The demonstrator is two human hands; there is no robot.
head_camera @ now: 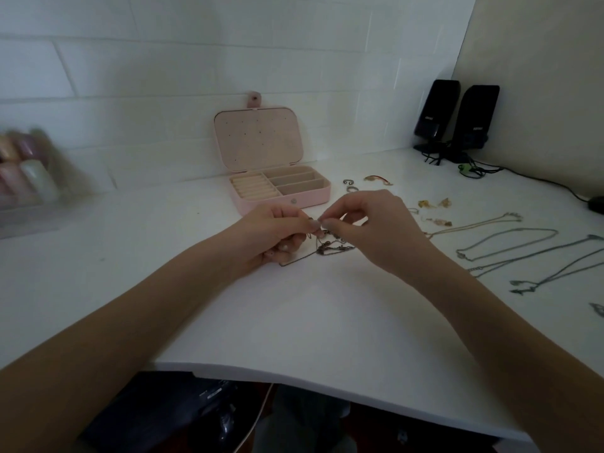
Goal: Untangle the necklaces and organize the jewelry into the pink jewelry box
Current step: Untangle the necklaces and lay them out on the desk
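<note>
A tangle of thin dark necklace chains [330, 248] lies on the white desk [310, 315] at its middle. My left hand [277, 233] pinches part of the tangle from the left. My right hand [372, 223] pinches it from the right, fingertips almost meeting the left ones. The pink jewelry box [313, 192] stands open just behind my hands, lid leaning on the wall, compartments bare. Three untangled necklaces [510, 243] lie stretched out at the right. Small earrings [434, 204] and rings [349, 183] lie between the box and the necklaces.
Two black speakers [457, 116] with cables stand at the back right corner. A blurred clear organizer with small bottles [29, 171] sits at the left. A dark mouse [596, 204] is at the right edge. The desk's front edge runs below my forearms.
</note>
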